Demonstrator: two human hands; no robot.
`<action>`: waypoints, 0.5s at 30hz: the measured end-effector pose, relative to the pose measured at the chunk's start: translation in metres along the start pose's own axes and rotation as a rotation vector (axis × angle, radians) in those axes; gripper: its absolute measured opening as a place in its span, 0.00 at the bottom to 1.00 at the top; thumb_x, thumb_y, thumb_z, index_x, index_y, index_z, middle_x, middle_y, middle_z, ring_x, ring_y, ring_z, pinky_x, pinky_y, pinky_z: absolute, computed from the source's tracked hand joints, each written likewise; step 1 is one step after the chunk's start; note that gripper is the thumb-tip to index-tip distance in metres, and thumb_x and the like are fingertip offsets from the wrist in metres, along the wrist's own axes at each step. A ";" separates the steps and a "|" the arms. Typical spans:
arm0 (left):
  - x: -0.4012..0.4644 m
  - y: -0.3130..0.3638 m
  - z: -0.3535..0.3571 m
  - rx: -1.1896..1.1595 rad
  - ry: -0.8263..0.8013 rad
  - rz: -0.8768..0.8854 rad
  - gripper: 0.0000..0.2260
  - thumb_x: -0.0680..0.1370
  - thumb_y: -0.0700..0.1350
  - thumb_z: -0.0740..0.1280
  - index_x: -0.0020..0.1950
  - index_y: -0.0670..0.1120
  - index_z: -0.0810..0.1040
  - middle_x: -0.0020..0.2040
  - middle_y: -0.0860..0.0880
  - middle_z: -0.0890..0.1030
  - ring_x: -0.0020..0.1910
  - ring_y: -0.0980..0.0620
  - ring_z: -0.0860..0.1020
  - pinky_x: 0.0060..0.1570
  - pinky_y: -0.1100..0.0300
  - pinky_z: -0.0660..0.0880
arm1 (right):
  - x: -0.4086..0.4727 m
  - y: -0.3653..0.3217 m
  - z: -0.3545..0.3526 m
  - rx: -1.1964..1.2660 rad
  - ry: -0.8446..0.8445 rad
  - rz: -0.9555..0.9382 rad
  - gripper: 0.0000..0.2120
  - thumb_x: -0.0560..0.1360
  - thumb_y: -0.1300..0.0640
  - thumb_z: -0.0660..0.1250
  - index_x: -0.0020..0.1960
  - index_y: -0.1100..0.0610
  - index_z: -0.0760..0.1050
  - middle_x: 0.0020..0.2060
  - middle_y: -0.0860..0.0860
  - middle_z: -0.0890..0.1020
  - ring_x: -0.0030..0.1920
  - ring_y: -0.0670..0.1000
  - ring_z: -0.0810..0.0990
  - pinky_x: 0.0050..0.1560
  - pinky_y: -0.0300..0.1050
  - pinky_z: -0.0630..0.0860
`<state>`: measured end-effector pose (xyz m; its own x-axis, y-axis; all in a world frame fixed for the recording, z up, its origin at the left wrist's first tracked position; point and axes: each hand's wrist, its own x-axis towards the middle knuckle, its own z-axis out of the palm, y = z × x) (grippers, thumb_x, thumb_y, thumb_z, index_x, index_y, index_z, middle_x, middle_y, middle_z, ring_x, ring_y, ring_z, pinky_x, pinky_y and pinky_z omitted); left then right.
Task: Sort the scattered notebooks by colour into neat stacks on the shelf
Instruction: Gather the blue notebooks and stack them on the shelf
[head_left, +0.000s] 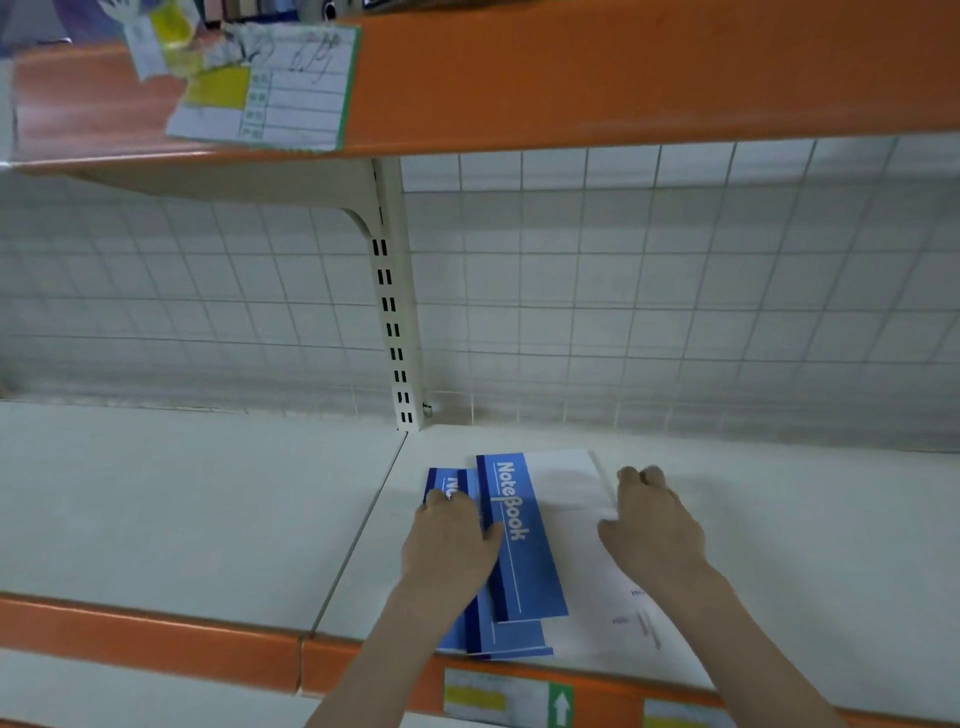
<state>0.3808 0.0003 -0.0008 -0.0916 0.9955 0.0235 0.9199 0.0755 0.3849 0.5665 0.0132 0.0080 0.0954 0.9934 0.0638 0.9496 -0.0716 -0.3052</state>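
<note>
Three blue-and-white notebooks lie overlapped on the white shelf. The top notebook shows a blue band with "NoteBook" and a white cover to its right. Two lower notebooks stick out at its left and front, fanned unevenly. My left hand lies flat on the left edge of the pile, fingers pointing to the back wall. My right hand rests against the right edge of the top notebook's white cover, its fingers bent down at the far corner.
An orange front rail with price labels edges the shelf. A cream slotted upright rises at the back, just behind the pile. The orange upper shelf with a paper tag overhangs. A white tiled wall closes the back.
</note>
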 end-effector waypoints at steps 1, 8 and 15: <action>0.001 -0.001 0.001 -0.045 0.008 -0.013 0.11 0.80 0.51 0.60 0.48 0.43 0.71 0.53 0.45 0.71 0.43 0.51 0.73 0.43 0.61 0.71 | -0.003 -0.005 0.001 -0.024 0.057 -0.066 0.16 0.76 0.57 0.63 0.63 0.57 0.66 0.59 0.52 0.69 0.53 0.50 0.72 0.43 0.40 0.71; 0.011 -0.011 0.003 -0.395 0.040 -0.091 0.06 0.75 0.35 0.59 0.38 0.39 0.70 0.38 0.43 0.74 0.37 0.49 0.72 0.33 0.63 0.66 | -0.026 -0.055 0.021 -0.043 -0.045 -0.326 0.22 0.76 0.39 0.59 0.58 0.55 0.71 0.53 0.53 0.75 0.56 0.55 0.73 0.46 0.46 0.71; 0.010 -0.008 0.000 -0.790 0.015 -0.134 0.17 0.76 0.30 0.53 0.56 0.45 0.76 0.47 0.49 0.80 0.45 0.52 0.78 0.38 0.70 0.73 | -0.024 -0.073 0.020 -0.115 -0.060 -0.327 0.29 0.71 0.30 0.59 0.53 0.56 0.69 0.50 0.53 0.77 0.51 0.55 0.77 0.41 0.44 0.66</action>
<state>0.3723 0.0097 -0.0035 -0.1920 0.9796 -0.0593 0.3587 0.1263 0.9249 0.4891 -0.0040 0.0093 -0.2333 0.9688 0.0838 0.9548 0.2446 -0.1690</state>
